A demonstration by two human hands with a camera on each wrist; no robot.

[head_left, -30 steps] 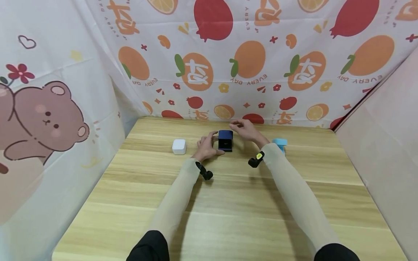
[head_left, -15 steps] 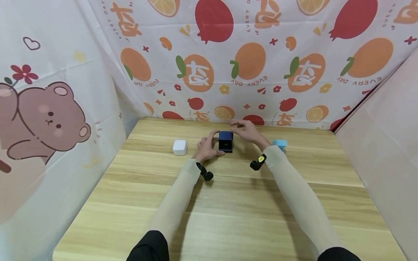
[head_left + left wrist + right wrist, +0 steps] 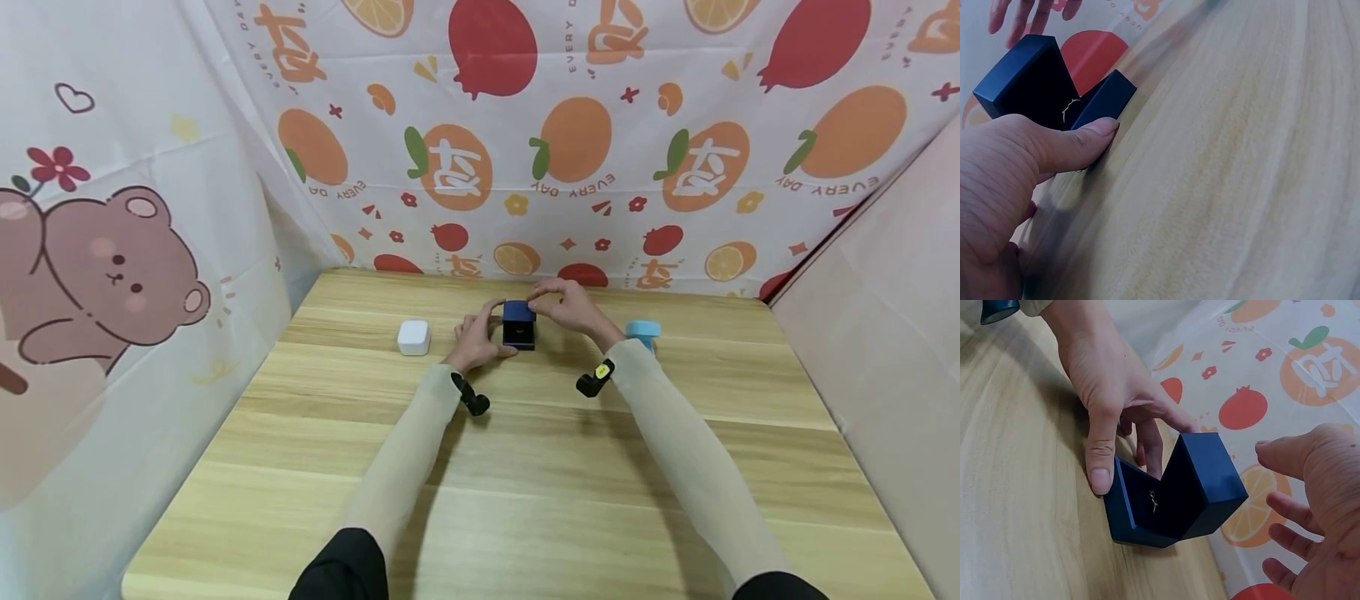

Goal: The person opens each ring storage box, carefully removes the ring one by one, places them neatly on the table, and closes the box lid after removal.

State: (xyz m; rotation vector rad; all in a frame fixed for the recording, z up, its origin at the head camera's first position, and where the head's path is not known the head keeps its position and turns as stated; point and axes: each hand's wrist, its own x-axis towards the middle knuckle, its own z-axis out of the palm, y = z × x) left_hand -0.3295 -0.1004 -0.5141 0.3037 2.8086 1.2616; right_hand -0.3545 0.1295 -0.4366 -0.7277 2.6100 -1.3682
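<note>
A small dark blue ring box [image 3: 519,311] stands on the table with its lid raised. Inside it a thin gold-coloured ring [image 3: 1154,501] shows in the right wrist view. My left hand [image 3: 474,340] grips the box from its left side, thumb pressed along the front of the base [image 3: 1105,103] and the index finger up by the lid. The other left fingers are partly hidden behind the box. My right hand [image 3: 567,305] hovers beside the lid [image 3: 1219,465] with loosely bent fingers. In the right wrist view a gap shows between those fingers and the lid.
On the wooden table [image 3: 480,500], a white rounded cube [image 3: 413,337] lies left of the left hand. A light blue object [image 3: 642,330] is partly hidden behind the right sleeve. A fruit-print cloth [image 3: 570,200] hangs along the table's back edge.
My right hand has shifted slightly down toward the lid, its thumb closer to the lid's right edge. The left hand and the ring box keep their place.
</note>
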